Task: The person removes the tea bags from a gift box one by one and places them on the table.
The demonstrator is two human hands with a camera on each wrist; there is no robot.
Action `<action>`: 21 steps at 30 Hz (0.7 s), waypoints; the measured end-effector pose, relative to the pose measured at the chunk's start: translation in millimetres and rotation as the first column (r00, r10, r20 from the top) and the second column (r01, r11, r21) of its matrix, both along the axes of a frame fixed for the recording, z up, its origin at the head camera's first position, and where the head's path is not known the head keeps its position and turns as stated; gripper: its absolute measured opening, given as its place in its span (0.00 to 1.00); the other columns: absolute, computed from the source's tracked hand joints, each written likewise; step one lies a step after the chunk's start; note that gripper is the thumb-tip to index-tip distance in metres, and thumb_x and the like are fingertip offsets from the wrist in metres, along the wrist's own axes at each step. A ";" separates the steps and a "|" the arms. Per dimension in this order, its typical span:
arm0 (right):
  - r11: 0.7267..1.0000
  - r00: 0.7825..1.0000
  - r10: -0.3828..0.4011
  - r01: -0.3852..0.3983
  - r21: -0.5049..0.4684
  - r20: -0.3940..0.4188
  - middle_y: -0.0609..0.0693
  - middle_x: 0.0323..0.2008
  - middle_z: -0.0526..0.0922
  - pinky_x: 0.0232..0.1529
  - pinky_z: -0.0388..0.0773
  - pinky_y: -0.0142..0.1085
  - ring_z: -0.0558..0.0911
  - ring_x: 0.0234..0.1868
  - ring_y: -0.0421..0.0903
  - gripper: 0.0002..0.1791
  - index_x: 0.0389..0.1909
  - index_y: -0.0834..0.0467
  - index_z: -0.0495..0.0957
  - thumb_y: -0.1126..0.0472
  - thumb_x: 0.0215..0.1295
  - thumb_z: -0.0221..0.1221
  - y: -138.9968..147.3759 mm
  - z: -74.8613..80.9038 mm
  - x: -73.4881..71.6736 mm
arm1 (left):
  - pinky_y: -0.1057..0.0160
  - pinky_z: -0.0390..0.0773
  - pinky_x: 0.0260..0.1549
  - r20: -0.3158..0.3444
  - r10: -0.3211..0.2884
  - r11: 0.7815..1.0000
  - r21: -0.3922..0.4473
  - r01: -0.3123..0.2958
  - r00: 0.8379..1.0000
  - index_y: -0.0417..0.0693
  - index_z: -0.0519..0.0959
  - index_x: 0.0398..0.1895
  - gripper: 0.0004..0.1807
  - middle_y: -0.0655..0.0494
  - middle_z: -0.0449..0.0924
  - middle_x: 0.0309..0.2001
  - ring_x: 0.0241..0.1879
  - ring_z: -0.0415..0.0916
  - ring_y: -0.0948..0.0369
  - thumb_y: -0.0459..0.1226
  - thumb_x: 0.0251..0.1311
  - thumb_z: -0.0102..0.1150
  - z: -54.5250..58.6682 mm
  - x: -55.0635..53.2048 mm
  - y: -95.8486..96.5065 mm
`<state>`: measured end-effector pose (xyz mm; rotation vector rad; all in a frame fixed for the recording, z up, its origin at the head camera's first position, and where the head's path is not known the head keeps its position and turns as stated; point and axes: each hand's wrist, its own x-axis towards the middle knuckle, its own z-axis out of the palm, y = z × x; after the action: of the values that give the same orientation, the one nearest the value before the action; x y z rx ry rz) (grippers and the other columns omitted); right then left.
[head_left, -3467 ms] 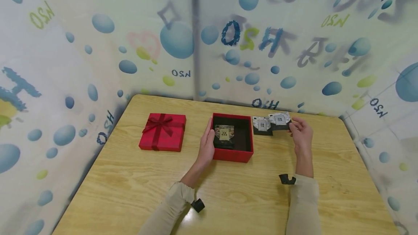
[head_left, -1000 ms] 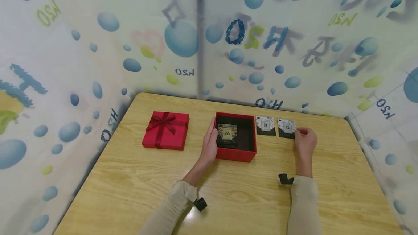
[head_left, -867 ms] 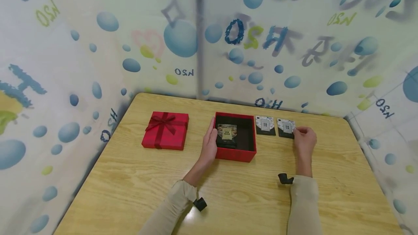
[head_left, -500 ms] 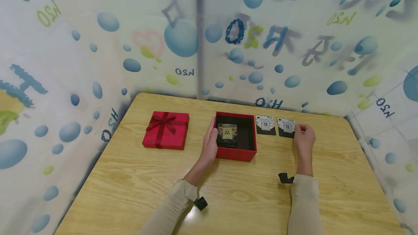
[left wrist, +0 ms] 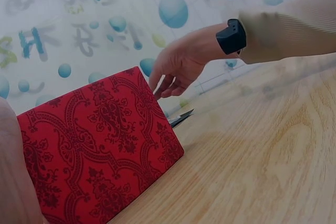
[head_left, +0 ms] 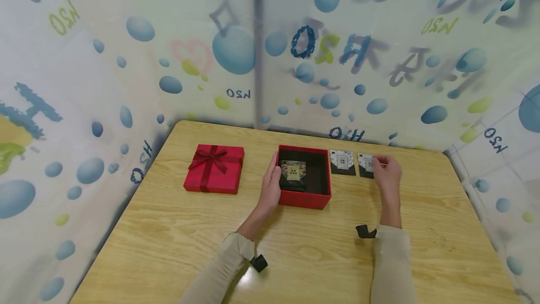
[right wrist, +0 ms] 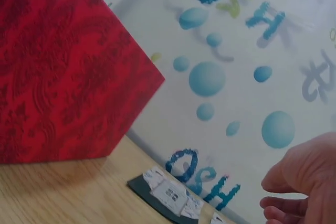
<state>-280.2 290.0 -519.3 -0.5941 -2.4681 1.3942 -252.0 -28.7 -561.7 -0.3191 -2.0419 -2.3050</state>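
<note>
A red gift box (head_left: 304, 201) with a dark inside stands without its lid on the table. Inside it, on the left, lies a black sachet (head_left: 293, 172) with a pale label. My left hand (head_left: 270, 189) rests along the box's left side, fingers straight. To the right of the box, two flat black-and-white sachets lie in a row: the nearer sachet (head_left: 343, 162) and the farther sachet (head_left: 364, 165). Over the farther one's right edge hovers my right hand (head_left: 389, 171), fingers loosely bent. In the right wrist view nothing shows between its thumb and fingers.
The red lid (head_left: 215, 170) with a dark ribbon bow lies to the left of the box. A wooden table (head_left: 312, 257) carries everything. Behind it hangs a patterned wall (head_left: 236, 8) close to the table's back edge.
My right hand first held the farther sachet raised beside the other, laid it flat apart from it, then let go and shifted slightly left over it. The left hand stays at the box.
</note>
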 end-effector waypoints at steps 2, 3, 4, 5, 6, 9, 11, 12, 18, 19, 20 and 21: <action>0.999 0.999 0.031 -0.031 -0.005 -0.006 0.61 0.57 0.78 0.39 0.72 0.24 0.75 0.48 0.44 0.18 0.59 0.68 0.78 0.59 0.80 0.54 -5.9 2.5 -0.9 | 0.49 0.42 0.81 -0.003 0.001 1.000 -0.002 -0.001 1.000 0.50 0.45 0.86 0.30 0.53 0.41 0.86 0.84 0.37 0.57 0.35 0.86 0.29 -0.5 -0.4 -0.2; 0.999 0.999 0.049 -0.049 0.002 -0.013 0.61 0.55 0.79 0.38 0.72 0.23 0.75 0.47 0.43 0.17 0.58 0.68 0.78 0.59 0.79 0.55 -8.8 3.4 -1.4 | 0.48 0.42 0.81 -0.005 0.003 1.000 -0.002 -0.003 1.000 0.50 0.45 0.86 0.30 0.53 0.41 0.86 0.84 0.37 0.57 0.35 0.86 0.29 -0.7 -0.6 -0.4; 0.998 0.998 0.065 -0.065 0.004 -0.021 0.62 0.54 0.79 0.36 0.72 0.22 0.75 0.46 0.43 0.17 0.57 0.68 0.78 0.60 0.79 0.56 -11.6 4.0 -1.9 | 0.48 0.42 0.81 -0.008 0.004 1.000 -0.005 -0.004 1.000 0.50 0.45 0.86 0.30 0.53 0.41 0.85 0.84 0.37 0.56 0.35 0.86 0.29 -0.8 -0.8 -0.5; 0.997 0.996 0.082 -0.082 0.010 -0.027 0.62 0.53 0.80 0.35 0.72 0.22 0.76 0.45 0.42 0.16 0.56 0.68 0.79 0.60 0.78 0.57 -14.5 4.2 -2.2 | 0.48 0.42 0.81 -0.011 0.005 1.000 -0.007 -0.005 1.000 0.49 0.45 0.86 0.30 0.53 0.41 0.85 0.84 0.37 0.56 0.35 0.86 0.29 -0.9 -0.9 -0.6; 0.995 0.995 0.097 -0.097 0.017 -0.032 0.62 0.52 0.80 0.34 0.72 0.21 0.76 0.44 0.42 0.15 0.54 0.68 0.79 0.61 0.77 0.58 -17.0 3.9 -2.7 | 0.49 0.42 0.81 -0.011 0.006 1.000 -0.009 -0.006 1.000 0.49 0.45 0.86 0.30 0.52 0.41 0.85 0.84 0.37 0.57 0.35 0.86 0.29 -0.9 -0.9 -0.8; 0.990 0.990 0.137 -0.135 0.042 -0.043 0.63 0.49 0.82 0.32 0.74 0.23 0.79 0.42 0.44 0.14 0.51 0.68 0.79 0.60 0.76 0.60 -24.4 2.9 -2.8 | 0.49 0.43 0.81 -0.009 0.004 1.000 -0.006 -0.004 1.000 0.49 0.44 0.86 0.30 0.49 0.41 0.85 0.83 0.37 0.57 0.36 0.86 0.29 -0.2 -0.8 -0.9; 0.986 0.987 0.158 -0.155 0.056 -0.042 0.64 0.50 0.82 0.37 0.76 0.27 0.80 0.45 0.47 0.15 0.51 0.68 0.79 0.59 0.76 0.59 -28.6 2.3 -2.7 | 0.49 0.43 0.81 -0.005 0.003 1.000 -0.005 -0.003 1.000 0.48 0.44 0.86 0.30 0.49 0.41 0.85 0.83 0.38 0.57 0.35 0.86 0.29 0.3 0.0 -1.0; 0.984 0.985 0.168 -0.166 0.058 -0.040 0.64 0.50 0.81 0.40 0.77 0.30 0.80 0.47 0.50 0.15 0.52 0.68 0.79 0.59 0.77 0.58 -30.7 2.1 -2.5 | 0.49 0.43 0.81 -0.002 0.002 1.000 -0.003 -0.002 1.000 0.48 0.44 0.86 0.30 0.49 0.41 0.85 0.83 0.37 0.56 0.35 0.86 0.29 0.6 0.7 -1.1; 0.970 0.972 0.229 -0.225 0.087 -0.046 0.65 0.55 0.80 0.53 0.78 0.48 0.79 0.55 0.60 0.16 0.56 0.67 0.77 0.59 0.81 0.53 -45.5 4.7 -1.9 | 0.48 0.43 0.81 0.001 0.000 1.000 0.000 0.000 1.000 0.47 0.44 0.86 0.30 0.53 0.41 0.85 0.83 0.38 0.55 0.34 0.85 0.29 0.0 1.1 -0.7; 0.966 0.968 0.246 -0.240 0.099 -0.054 0.66 0.55 0.80 0.53 0.78 0.49 0.79 0.55 0.60 0.16 0.56 0.67 0.78 0.59 0.81 0.53 -48.2 5.6 -2.1 | 0.49 0.43 0.81 0.001 0.002 1.000 0.000 -0.002 1.000 0.47 0.44 0.86 0.30 0.53 0.42 0.85 0.83 0.38 0.56 0.34 0.85 0.29 -0.2 0.6 -0.4; 0.961 0.963 0.263 -0.256 0.105 -0.062 0.66 0.54 0.81 0.52 0.78 0.48 0.80 0.54 0.60 0.16 0.56 0.67 0.78 0.59 0.80 0.54 -50.9 6.7 -2.1 | 0.49 0.43 0.81 0.001 0.003 1.000 0.000 -0.003 1.000 0.47 0.44 0.86 0.30 0.53 0.42 0.85 0.83 0.38 0.56 0.34 0.85 0.29 -0.5 0.2 -0.2; 0.956 0.958 0.279 -0.271 0.110 -0.069 0.66 0.54 0.81 0.51 0.79 0.47 0.80 0.54 0.60 0.15 0.55 0.67 0.78 0.60 0.80 0.54 -53.6 7.8 -2.5 | 0.49 0.43 0.81 0.001 0.004 1.000 0.001 -0.004 1.000 0.47 0.44 0.86 0.30 0.53 0.42 0.85 0.83 0.38 0.56 0.34 0.85 0.29 -0.6 -0.1 0.0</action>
<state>-282.7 236.4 -511.5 -0.1699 -2.6091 1.3471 -252.1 -28.6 -562.3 -0.3129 -2.0396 -2.3046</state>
